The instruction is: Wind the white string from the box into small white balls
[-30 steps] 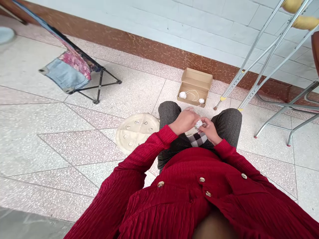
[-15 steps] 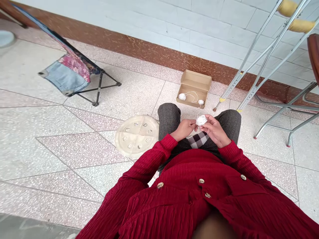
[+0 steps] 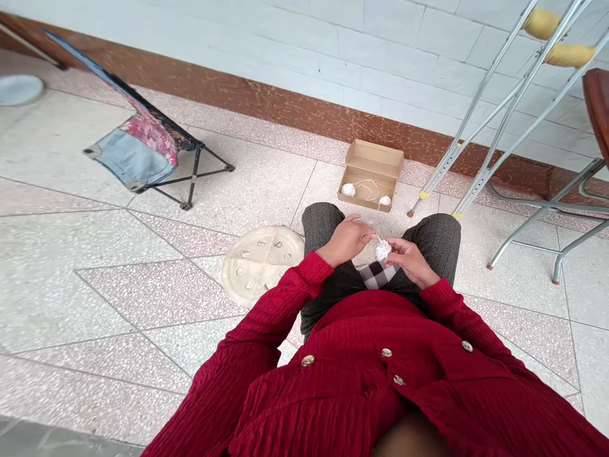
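Note:
Between my knees, my right hand (image 3: 410, 259) grips a small ball of white yarn (image 3: 382, 251) from its right side. My left hand (image 3: 349, 240) is closed just left of the ball, its fingertips pinching a strand of the yarn that runs to the ball's top. Ahead of my knees an open cardboard box (image 3: 368, 200) stands on the floor. In it lie a white yarn ball (image 3: 349, 190) at the left and a smaller yarn ball (image 3: 384, 200) at the right, with loose strand looping between them.
A round cream mat with holes (image 3: 247, 254) lies beside my left knee. Further left stands a folding chair (image 3: 137, 152). Crutches (image 3: 476, 127) lean on the wall at the right, near a metal-legged stool (image 3: 537, 235). A checked cloth (image 3: 378, 275) lies between my thighs.
The yarn ball in my right hand has dropped slightly lower. My left hand has turned over and risen beside it, drawing the strand across the ball's top.

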`<state>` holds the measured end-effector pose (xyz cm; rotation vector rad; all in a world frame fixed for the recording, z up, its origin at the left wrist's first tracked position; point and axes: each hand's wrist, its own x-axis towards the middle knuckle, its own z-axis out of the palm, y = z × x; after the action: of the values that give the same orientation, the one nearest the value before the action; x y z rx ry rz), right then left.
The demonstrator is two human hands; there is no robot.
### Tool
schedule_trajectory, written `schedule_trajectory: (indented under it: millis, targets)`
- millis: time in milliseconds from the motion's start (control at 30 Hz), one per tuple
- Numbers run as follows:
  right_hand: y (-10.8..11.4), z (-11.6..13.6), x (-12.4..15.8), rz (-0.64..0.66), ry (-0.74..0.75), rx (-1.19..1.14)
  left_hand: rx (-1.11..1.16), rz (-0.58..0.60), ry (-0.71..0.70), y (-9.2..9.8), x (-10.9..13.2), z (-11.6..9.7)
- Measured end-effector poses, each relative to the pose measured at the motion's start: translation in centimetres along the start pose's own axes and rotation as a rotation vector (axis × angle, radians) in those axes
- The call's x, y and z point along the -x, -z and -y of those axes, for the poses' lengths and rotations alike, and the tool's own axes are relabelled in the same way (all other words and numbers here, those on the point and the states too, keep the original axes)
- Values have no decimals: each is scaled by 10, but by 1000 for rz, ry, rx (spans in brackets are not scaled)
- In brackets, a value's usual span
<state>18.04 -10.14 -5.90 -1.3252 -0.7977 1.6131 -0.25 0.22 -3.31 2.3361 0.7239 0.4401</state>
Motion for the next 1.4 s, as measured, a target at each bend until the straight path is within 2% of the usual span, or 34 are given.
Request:
schedule_trajectory:
  millis: [67,133,200,267,333,400,467,533,633,700,800,867,967,1067,1133,1233,1300,1400]
  targets:
    - [-5,16,10,65,-17,-85,132,5,26,-4,-4,2]
    - [-7,33,13,92,0,-135,272,-8,93,-15,-4,0]
    - [-4,48,9,40,56,-147,350,-18,178,-30,0,-4]
    - [4,56,-4,-83,148,-112,368,25,219,-43,6,-9]
    - [14,54,-21,-231,248,-27,338,95,208,-50,14,-14]
    - [22,41,-36,-345,311,105,250,127,155,-47,18,-18]
    - [25,22,-41,-359,282,267,123,101,79,-37,19,-19]
    - [21,4,-34,-242,188,312,28,37,19,-22,16,-16]
    - [4,-3,-9,-7,52,130,25,-12,-6,-4,6,-6]
    - [-7,9,9,33,63,7,114,-3,7,-2,-1,-1]
    - [-14,41,22,42,70,-84,309,-36,74,-11,-7,-1]
    - [-10,60,18,-24,119,-125,404,-53,119,-20,-5,-6]
    - [5,71,-6,-225,252,-131,432,12,145,-28,3,-18]
    - [20,57,-34,-409,375,26,380,107,123,-26,12,-26]
    - [24,37,-44,-439,391,189,311,132,93,-18,14,-27]
    - [19,10,-37,-317,320,333,185,46,66,-3,11,-18]
    - [11,0,-23,-145,220,285,141,-23,63,5,7,-10]
    - [-2,6,0,134,109,148,218,-25,56,7,1,-5]
